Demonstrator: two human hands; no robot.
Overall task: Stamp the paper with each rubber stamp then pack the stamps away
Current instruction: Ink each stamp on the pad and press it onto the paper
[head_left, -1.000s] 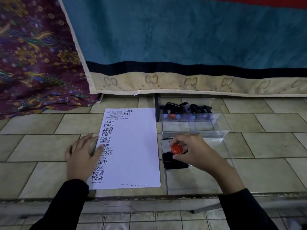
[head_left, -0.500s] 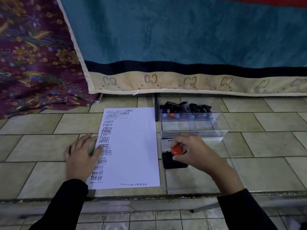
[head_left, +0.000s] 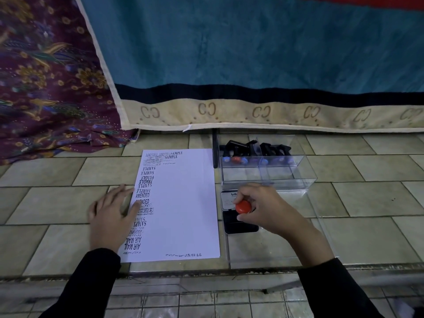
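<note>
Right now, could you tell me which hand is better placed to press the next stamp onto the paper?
Right. The right hand already grips the red-knobbed stamp over the ink pad, while the left hand lies flat holding the paper.

Matt white paper (head_left: 183, 203) lies on smooth, faintly glossy beige floor tiles (head_left: 367, 237), next to a clear, shiny plastic box (head_left: 298, 177). The red stamp knob (head_left: 243, 207) gleams like smooth plastic. Behind hang a plush teal blanket (head_left: 252, 47) and printed floral cloth (head_left: 46, 76).
</note>
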